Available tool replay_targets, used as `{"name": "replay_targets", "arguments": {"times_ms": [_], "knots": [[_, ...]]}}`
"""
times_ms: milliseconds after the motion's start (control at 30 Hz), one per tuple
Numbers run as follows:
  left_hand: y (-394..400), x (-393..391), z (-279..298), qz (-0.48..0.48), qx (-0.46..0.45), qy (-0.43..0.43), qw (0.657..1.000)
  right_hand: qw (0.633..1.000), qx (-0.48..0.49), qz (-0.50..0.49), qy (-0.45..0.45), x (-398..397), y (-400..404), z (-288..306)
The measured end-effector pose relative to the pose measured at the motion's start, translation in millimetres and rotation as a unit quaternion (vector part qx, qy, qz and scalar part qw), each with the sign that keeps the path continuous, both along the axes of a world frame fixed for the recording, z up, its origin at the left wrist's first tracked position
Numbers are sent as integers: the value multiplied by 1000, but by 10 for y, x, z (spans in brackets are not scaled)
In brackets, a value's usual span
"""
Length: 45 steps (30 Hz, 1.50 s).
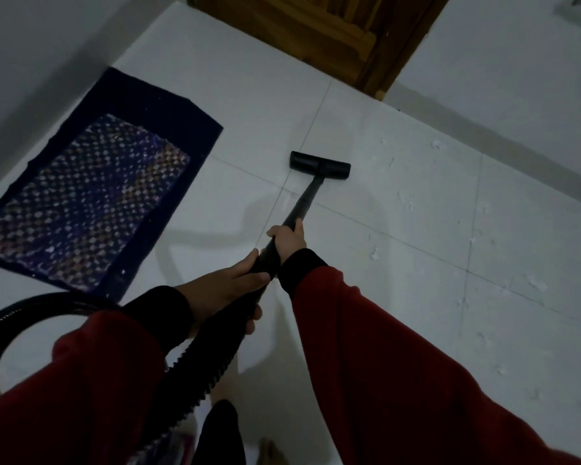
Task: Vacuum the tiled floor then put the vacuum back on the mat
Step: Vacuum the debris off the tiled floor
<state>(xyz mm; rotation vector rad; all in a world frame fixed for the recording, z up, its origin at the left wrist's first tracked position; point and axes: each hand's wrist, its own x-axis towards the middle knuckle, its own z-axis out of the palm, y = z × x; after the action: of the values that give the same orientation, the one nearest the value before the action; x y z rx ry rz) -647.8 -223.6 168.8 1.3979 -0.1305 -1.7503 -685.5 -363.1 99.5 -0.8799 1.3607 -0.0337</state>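
Observation:
A black vacuum wand (304, 201) slopes down to its flat floor head (320, 165), which rests on the white tiled floor (399, 203) in the middle of the view. My right hand (289, 238) grips the wand higher along the tube. Just behind it, my left hand (228, 290) grips the handle end where the ribbed black hose (208, 367) begins. The hose loops round to the lower left. A dark blue mat (91, 199) with a speckled centre lies flat on the floor at the left.
Small white scraps (403, 196) are scattered over the tiles to the right of the floor head. A brown wooden door (332, 31) stands at the top. White walls run along the left and right. My bare foot (270, 449) shows at the bottom.

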Motion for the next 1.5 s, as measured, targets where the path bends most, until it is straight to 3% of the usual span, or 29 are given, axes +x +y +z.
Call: {"name": "replay_targets", "arguments": {"times_ms": [767, 1167, 1367, 1500], "knots": [[1864, -1245, 240, 15, 28, -22, 999, 999, 10, -11, -31, -1171, 1880, 107], [2201, -1638, 100, 25, 11, -31, 999, 999, 3, 20, -25, -1531, 2212, -4], [2545, -1973, 186, 18, 12, -90, 996, 998, 28, 6, -64, -1867, 2536, -33], [2880, -2151, 145, 40, 7, -66, 997, 991, 71, -7, -112, -2113, 2816, -53]]}}
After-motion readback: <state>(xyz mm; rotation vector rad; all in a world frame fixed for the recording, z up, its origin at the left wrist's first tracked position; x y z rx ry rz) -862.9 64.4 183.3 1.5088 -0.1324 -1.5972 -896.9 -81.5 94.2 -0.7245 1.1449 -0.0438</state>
